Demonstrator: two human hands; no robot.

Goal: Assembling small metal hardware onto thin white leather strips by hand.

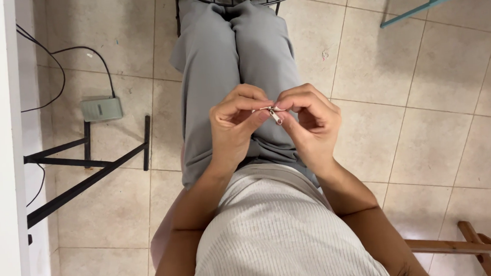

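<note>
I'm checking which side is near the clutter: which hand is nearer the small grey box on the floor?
Left. The left hand is on the grey box's side, above the lap; the right hand lies beyond it, farther off. Both pinch a small metal piece.

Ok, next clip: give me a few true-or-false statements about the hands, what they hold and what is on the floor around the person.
1. Both hands, left hand and right hand, meet over the lap on a small metal clip. True.
2. The clip lies on the floor. False: it is pinched between the fingertips, above the grey trousers.
3. A small grey box with a black cable lies on the tiled floor on the person's left. True.
4. The left hand rests flat on the knee. False: it is raised, with its fingers curled round the clip.
5. The floor is carpeted. False: it is laid with beige tiles.
</note>
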